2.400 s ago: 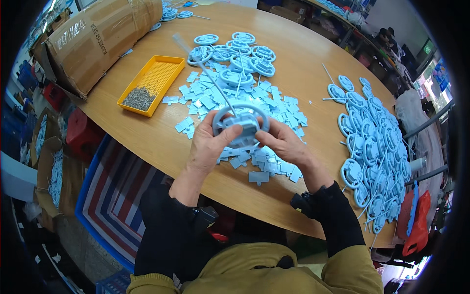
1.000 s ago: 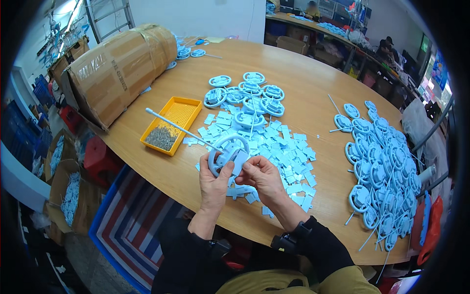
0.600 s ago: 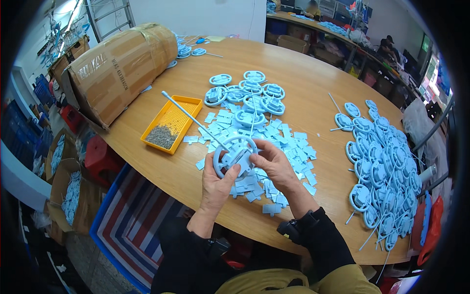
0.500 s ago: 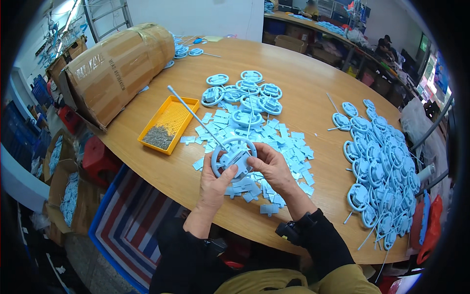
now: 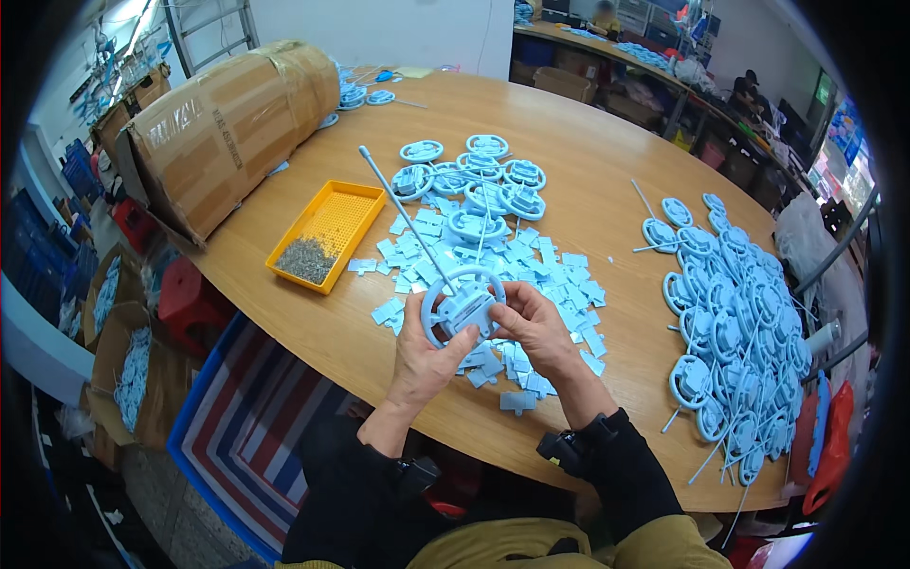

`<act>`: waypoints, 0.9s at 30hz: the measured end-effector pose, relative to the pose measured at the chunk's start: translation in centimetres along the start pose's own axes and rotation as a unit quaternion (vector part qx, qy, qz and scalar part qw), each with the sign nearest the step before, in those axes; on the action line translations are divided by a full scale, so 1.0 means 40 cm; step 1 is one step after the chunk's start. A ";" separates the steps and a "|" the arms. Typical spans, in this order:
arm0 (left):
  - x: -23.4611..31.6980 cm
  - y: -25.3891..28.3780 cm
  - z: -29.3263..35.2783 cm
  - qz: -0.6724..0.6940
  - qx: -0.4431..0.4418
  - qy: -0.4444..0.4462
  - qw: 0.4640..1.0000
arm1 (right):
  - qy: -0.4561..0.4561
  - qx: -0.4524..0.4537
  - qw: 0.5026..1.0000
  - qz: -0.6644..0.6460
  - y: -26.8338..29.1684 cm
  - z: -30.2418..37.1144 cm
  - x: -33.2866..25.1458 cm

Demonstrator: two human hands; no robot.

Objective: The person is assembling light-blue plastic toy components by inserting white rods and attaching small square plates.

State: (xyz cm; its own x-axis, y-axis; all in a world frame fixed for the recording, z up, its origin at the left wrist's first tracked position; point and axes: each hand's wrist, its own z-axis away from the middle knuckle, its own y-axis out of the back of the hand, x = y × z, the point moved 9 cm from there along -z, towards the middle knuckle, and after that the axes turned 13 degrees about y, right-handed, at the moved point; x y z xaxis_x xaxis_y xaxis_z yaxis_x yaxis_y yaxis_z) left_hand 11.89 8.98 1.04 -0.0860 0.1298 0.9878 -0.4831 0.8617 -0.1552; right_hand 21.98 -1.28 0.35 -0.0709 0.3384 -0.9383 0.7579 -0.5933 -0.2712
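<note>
A light-blue plastic wheel (image 5: 464, 308), shaped like a toy steering wheel, is held between both hands above the table's near side. Its long thin rod slants up and to the left, away from me. My left hand (image 5: 424, 353) grips the left rim, its thumb pressing on the boxy centre. On the right side, my right hand (image 5: 536, 327) grips the rim with its thumb on the centre housing. Beneath and beyond the hands lies a loose heap of small flat light-blue plastic pieces (image 5: 569, 294). Several similar wheels (image 5: 478, 226) lie just past that heap.
A yellow tray (image 5: 353, 211) of small metal bits stands left of the heap. A large taped carton (image 5: 227, 137) lies at the table's far left. Piled wheels with rods (image 5: 730, 322) cover the right side. A red stool (image 5: 190, 303) stands by the table's left edge.
The held wheel has shifted slightly right and turned a little, so its rod's tip now lies further right. Both hands keep their hold.
</note>
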 end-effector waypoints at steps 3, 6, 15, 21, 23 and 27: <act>-0.007 -0.011 0.002 -0.023 0.001 0.008 1.000 | -0.014 0.014 1.000 -0.001 0.026 0.018 0.036; -0.010 -0.041 0.007 -0.108 0.013 0.001 0.994 | -0.021 0.064 0.998 0.020 0.063 0.045 0.032; -0.088 -0.184 -0.011 -0.069 -0.163 0.097 0.979 | -0.016 0.179 0.980 0.090 0.245 0.206 0.033; -0.062 -0.104 -0.067 -0.112 -0.052 0.034 0.992 | 0.224 0.380 0.892 -0.097 0.606 0.314 -0.186; -0.063 -0.056 -0.083 -0.108 -0.011 0.018 0.994 | 0.194 0.378 0.897 -0.125 0.545 0.266 -0.181; -0.060 0.002 -0.075 -0.076 0.024 0.045 0.996 | 0.054 0.166 0.981 0.087 0.408 0.045 -0.076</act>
State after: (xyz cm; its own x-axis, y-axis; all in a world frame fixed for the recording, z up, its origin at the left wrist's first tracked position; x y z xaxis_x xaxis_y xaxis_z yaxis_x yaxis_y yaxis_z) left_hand 14.68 10.21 -1.32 0.0687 0.0458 0.9966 -0.5263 0.8503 -0.0028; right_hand 33.38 -13.29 -1.63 0.1235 0.2765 -0.9530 0.4981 -0.8479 -0.1815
